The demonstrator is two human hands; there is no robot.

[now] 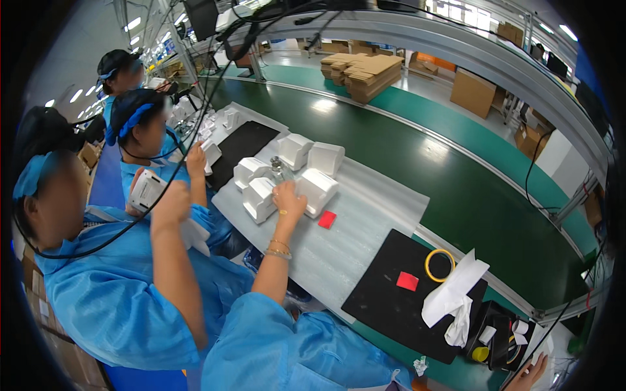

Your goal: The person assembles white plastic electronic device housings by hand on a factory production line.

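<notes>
My left hand [288, 201], with bracelets on its wrist, reaches among several white angular plastic housings [317, 189] on the table. Its fingers are bent and closed on a small clear piece with a metallic top [279, 171]; the fingertips partly hide it. A red square [327, 219] lies just to the right of this hand. At the lower right edge of the view, my right hand [531, 373] is partly cut off. Its fingers lie against a white object [542, 342] whose kind I cannot make out.
A black mat [385, 313] bears yellow tape [439, 265], another red square [407, 281] and crumpled white paper [456, 293]. Beside it stands a black tray [499, 319]. Co-workers in blue sit at left, the nearest holding a white device [147, 190]. Beyond the table runs a green conveyor belt [456, 215].
</notes>
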